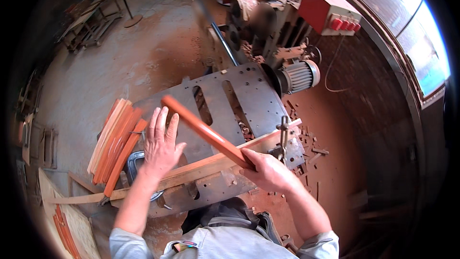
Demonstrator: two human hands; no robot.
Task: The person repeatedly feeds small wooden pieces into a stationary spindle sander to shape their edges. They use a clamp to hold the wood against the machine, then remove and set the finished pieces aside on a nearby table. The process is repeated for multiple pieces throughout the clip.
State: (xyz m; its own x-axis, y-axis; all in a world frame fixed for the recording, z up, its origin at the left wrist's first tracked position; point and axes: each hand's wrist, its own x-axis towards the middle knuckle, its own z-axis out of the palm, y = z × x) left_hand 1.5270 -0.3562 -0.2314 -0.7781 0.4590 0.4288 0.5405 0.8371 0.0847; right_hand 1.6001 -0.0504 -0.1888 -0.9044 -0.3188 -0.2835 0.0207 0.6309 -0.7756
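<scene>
A reddish-brown varnished wooden strip (206,132) slants over the slotted metal machine table (215,91). My right hand (268,170) is closed around its near right end. Beside the strip's far left end is my left hand (160,144), open, fingers stretched and thumb apart; it holds nothing. Below the strip, a long pale wooden fence (211,165) crosses the table, with an upright screw clamp (284,139) at its right end. A metal C-clamp (134,160) sits near my left wrist. Left of that hand lies a pile of similar wooden strips (120,136).
An electric motor (301,76) stands at the table's far right corner. A red and white switch box (326,12) is behind it. Wood offcuts (311,151) litter the floor on the right. A board with more strips (64,232) is at lower left.
</scene>
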